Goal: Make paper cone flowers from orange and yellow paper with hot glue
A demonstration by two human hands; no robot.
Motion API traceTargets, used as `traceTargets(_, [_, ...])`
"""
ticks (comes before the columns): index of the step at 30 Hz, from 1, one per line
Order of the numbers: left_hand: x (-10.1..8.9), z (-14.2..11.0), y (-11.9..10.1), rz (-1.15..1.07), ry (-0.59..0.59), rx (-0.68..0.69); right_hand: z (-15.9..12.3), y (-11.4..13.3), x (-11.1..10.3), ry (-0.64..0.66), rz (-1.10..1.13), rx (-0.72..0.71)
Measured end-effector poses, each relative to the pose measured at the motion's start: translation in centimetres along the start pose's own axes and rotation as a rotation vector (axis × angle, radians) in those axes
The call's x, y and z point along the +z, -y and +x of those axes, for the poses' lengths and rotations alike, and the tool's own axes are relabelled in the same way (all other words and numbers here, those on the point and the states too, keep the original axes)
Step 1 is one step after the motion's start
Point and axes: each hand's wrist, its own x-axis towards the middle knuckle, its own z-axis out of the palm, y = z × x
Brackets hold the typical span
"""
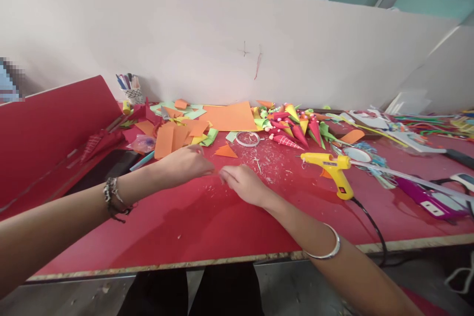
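Left hand (188,162): held over the middle of the desk (163,242), its grip curled; whether anything small is pinched cannot be made out
Right hand (246,185): held just beside it, fingers bent inward; its contents are hidden too
Orange scrap (225,151): laid just beyond both hands; it could be brushed away by a knuckle
White shreds (259,163): strewn beyond the right hand; anything tacky set down there could be fouled
Glue gun (333,164): laid on the right, nozzle aimed left; if hot, skin could be burned by a rightward sweep
Cord (371,222): draped over the near edge; if snagged, the gun could be dragged off
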Motion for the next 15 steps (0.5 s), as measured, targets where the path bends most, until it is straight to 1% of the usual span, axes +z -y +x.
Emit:
traceTargets(2, [-0.5,0.1,0.0,0.091,0.013,0.064,0.1,-0.2,-0.1,0.026,0.345,0.09])
traceTargets(3, [-0.7,0.0,0.0,0.138,-0.008,0.086,0.1,-0.3,-0.1,0.069,0.508,0.144])
traceTargets(5, [-1.1,-0.1,0.0,0.211,-0.104,0.101,0.2,-0.5,-0.2,0.192,0.768,0.237])
traceTargets(7, [-1.3,-0.2,0.0,0.258,-0.164,0.133,0.2,-0.6,-0.3,0.299,0.896,0.273])
traceTargets(8, [-1.3,-0.2,0.0,0.273,-0.168,0.143,0.2,-0.6,-0.3,0.316,0.899,0.266])
traceTargets(9, [-1.3,-0.2,0.1,0.28,-0.156,0.146,0.2,-0.6,-0.3,0.294,0.857,0.243])
traceTargets(10, [-1.2,-0.2,0.2,0.272,-0.132,0.143,0.2,-0.6,-0.2,0.242,0.763,0.201])
traceTargets(11, [-1.2,-0.2,0.3,0.25,-0.097,0.129,0.1,-0.6,-0.2,0.168,0.615,0.144])
traceTargets(13, [-1.0,-0.2,0.7,0.17,-0.009,0.077,0.1,-0.5,0.0,0.013,0.213,0.013])
traceTargets(15, [-0.9,-0.1,1.1,0.054,0.098,0.009,0.1,-0.5,0.0,-0.07,-0.186,-0.1])
